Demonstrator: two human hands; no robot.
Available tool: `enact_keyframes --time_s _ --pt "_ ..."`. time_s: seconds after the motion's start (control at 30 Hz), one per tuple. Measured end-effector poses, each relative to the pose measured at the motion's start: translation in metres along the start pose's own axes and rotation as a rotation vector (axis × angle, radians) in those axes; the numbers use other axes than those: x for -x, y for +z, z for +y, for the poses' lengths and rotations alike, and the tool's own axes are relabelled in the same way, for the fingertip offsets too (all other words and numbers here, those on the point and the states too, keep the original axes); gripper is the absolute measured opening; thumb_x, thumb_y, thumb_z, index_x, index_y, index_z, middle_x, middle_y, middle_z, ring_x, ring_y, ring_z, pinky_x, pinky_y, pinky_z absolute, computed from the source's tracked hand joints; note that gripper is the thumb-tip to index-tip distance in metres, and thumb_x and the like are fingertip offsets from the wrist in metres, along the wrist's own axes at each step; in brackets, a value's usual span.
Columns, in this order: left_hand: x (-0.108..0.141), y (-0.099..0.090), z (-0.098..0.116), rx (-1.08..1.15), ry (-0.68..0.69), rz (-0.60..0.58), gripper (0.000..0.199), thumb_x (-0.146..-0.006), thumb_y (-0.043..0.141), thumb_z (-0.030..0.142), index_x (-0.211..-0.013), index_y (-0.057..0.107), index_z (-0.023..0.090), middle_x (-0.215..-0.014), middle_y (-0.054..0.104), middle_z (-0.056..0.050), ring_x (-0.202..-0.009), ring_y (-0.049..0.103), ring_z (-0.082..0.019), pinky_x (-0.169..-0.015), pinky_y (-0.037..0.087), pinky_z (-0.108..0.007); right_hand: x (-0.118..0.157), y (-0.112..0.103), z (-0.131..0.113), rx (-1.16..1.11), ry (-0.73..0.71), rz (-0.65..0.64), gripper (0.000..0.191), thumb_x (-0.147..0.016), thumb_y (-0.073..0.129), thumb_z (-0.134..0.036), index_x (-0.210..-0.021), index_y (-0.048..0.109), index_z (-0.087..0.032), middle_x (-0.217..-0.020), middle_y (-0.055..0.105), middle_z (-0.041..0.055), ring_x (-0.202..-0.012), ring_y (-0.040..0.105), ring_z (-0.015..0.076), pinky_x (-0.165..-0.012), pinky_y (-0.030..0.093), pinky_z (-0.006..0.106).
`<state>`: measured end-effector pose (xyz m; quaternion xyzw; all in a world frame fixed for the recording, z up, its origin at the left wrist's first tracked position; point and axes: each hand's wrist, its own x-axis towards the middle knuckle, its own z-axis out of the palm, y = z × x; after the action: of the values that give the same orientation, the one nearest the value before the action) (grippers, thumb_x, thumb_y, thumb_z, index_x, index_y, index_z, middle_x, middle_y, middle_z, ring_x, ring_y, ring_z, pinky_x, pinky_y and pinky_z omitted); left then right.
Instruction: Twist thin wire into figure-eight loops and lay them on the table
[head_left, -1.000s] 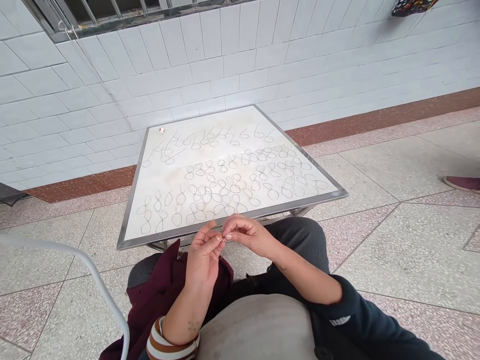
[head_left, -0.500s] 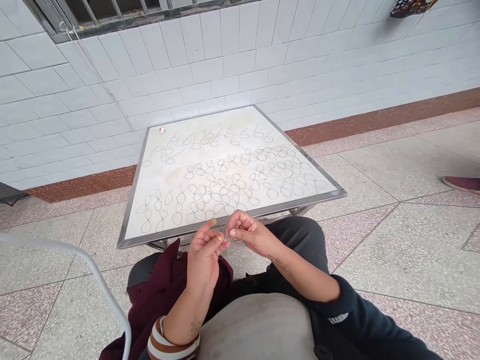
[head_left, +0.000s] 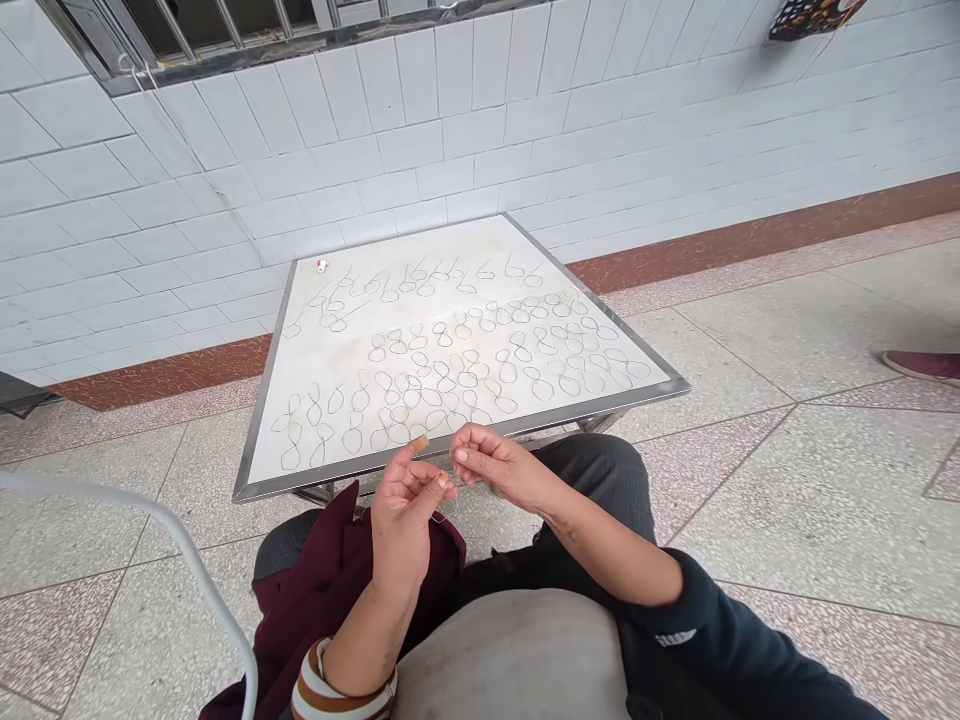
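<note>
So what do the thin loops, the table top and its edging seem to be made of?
Loops: probably fine metal wire, dark and holding open curves, though stiff thread is possible.
Table top: smooth off-white board, perhaps laminate or painted wood; faint tan stains show.
Edging: likely metal, judging by its flat grey, slightly shiny band.

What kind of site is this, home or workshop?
Can't say for sure; looks like a tiled yard or plain room, maybe home piecework. Signs: a barred window in a white tiled wall, speckled stone floor, and a table covered with bent wire loops.
</note>
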<state>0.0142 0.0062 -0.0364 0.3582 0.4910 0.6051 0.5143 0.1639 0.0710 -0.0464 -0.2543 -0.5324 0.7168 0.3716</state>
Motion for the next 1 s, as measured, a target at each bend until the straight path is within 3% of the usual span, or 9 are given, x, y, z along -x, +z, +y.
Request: enact_keyframes --time_s 0.13,0.27,0.37,0.47,0.6,0.7,1.0 --pt "0.0 0.0 0.001 -0.041 -0.008 -0.015 0.045 -0.076 0.074 0.023 -0.118 0.06 0.022 -0.077 0.063 0.002 -0.068 0.063 -0.013 -0.074 0.053 -0.03 -0.001 0.001 0.002 -0.041 0.044 0.03 0.027 -0.085 0.066 -0.046 -0.083 0.061 -0.019 -0.077 0.057 -0.0017 -0.062 0.048 0.0091 -0.062 0.041 0.023" --pt "0.0 0.0 0.0 -0.074 0.004 -0.046 0.046 -0.076 0.074 0.022 -0.12 0.062 0.023 -0.076 0.062 0.002 -0.071 0.061 -0.013 -0.075 0.054 -0.031 -0.001 0.007 0.006 -0.128 0.098 0.111 0.03 -0.079 0.072 -0.047 -0.078 0.062 -0.018 -0.066 0.052 -0.0032 -0.058 0.044 0.0086 -0.057 0.039 0.022" --pt "0.0 -0.002 -0.003 -0.074 -0.008 -0.055 0.048 -0.075 0.074 0.023 -0.122 0.062 0.023 -0.076 0.062 0.002 -0.071 0.061 -0.014 -0.076 0.054 -0.032 -0.002 0.01 0.007 -0.069 0.09 0.149 0.031 -0.08 0.069 -0.049 -0.076 0.061 -0.018 -0.065 0.053 -0.003 -0.057 0.044 0.0088 -0.056 0.039 0.023" --pt "-0.002 -0.005 -0.005 -0.076 -0.013 -0.033 0.049 -0.076 0.074 0.024 -0.123 0.061 0.023 -0.077 0.062 0.002 -0.07 0.063 -0.013 -0.076 0.053 -0.031 -0.003 0.006 0.006 0.17 -0.005 0.148 0.024 -0.084 0.066 -0.045 -0.085 0.064 -0.021 -0.074 0.059 -0.0012 -0.061 0.048 0.0103 -0.056 0.04 0.024" --pt "-0.004 -0.008 -0.006 -0.095 -0.018 -0.056 0.047 -0.078 0.072 0.024 -0.123 0.059 0.024 -0.078 0.062 0.003 -0.069 0.063 -0.013 -0.075 0.051 -0.03 -0.005 -0.003 0.0 0.611 -0.323 0.113 0.009 -0.089 0.062 -0.03 -0.092 0.069 -0.025 -0.086 0.065 0.0027 -0.077 0.056 0.0156 -0.069 0.045 0.03" --pt "-0.004 -0.008 -0.003 -0.104 -0.058 -0.09 0.049 -0.078 0.072 0.024 -0.124 0.059 0.024 -0.077 0.061 0.002 -0.068 0.062 -0.014 -0.074 0.051 -0.031 -0.004 -0.006 -0.007 0.824 -0.507 0.038 0.016 -0.093 0.055 -0.024 -0.095 0.07 -0.027 -0.091 0.064 0.0053 -0.088 0.056 0.0191 -0.077 0.046 0.035" --pt "-0.003 -0.005 0.005 -0.094 -0.145 -0.164 0.052 -0.073 0.071 0.019 -0.125 0.062 0.021 -0.071 0.061 0.003 -0.062 0.061 -0.013 -0.069 0.049 -0.029 -0.004 -0.011 -0.019 0.967 -0.533 -0.16 0.023 -0.094 0.049 -0.016 -0.094 0.07 -0.026 -0.093 0.063 0.0057 -0.091 0.051 0.0198 -0.07 0.045 0.031"
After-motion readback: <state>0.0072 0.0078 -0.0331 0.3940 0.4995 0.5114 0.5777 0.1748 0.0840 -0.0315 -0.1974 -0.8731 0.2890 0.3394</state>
